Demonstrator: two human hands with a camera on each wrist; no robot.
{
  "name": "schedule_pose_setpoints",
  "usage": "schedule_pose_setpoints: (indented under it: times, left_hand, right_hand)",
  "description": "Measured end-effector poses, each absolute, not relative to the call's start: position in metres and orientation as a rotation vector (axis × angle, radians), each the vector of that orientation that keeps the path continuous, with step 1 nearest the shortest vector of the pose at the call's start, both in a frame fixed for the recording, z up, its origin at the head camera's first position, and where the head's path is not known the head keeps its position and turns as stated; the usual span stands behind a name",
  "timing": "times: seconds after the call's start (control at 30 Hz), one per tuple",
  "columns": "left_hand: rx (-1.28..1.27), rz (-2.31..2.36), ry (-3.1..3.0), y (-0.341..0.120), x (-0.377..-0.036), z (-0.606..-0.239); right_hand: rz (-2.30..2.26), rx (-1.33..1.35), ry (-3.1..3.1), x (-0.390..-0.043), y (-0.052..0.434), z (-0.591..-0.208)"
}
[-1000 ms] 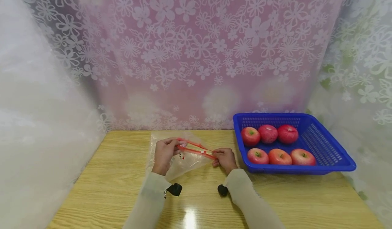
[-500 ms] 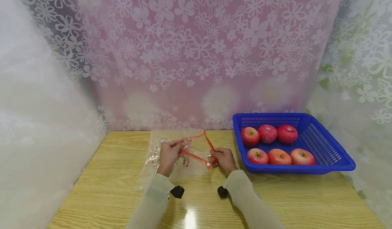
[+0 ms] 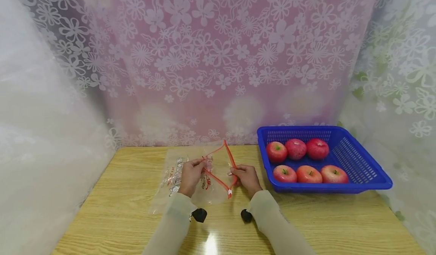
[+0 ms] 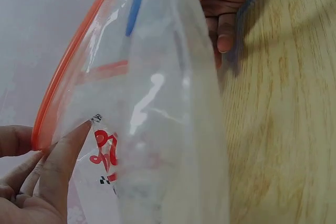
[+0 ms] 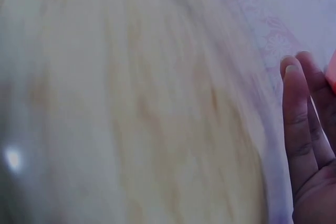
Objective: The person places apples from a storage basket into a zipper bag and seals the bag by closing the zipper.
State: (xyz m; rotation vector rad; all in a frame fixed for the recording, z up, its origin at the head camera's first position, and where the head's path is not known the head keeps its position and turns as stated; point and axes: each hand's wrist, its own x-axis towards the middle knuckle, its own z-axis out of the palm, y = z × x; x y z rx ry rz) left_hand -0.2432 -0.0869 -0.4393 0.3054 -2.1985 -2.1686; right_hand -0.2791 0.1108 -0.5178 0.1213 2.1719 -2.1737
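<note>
A clear plastic zip bag (image 3: 190, 179) with an orange-red zip rim (image 3: 229, 155) lies on the wooden table (image 3: 119, 194), its mouth pulled open into a triangle. My left hand (image 3: 191, 173) pinches the rim's left side (image 4: 44, 129); in the left wrist view the bag (image 4: 157, 119) fills the frame. My right hand (image 3: 246, 177) pinches the rim's right side. The right wrist view shows my right fingers (image 5: 299, 124) against the blurred bag film and table.
A blue plastic basket (image 3: 361, 168) holding several red apples (image 3: 295, 149) stands on the table at the right, close to my right hand. Flowered curtains hang behind and on both sides. Bare wood lies in front and to the left.
The bag's mouth, nearly flat a second ago, has been pulled wide open; its far rim has risen into a peak. Both hands have stayed almost in place.
</note>
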Motion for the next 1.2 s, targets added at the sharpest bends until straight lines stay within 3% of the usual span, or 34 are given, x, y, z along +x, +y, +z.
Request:
schedule_pose_setpoints:
  times: [1.2]
  left_hand:
    - [0.242, -2.171, -2.224, -0.081, -0.244, -0.443]
  right_hand:
    - [-2.185, 0.087, 2.134, -0.269, 0.106, -0.498]
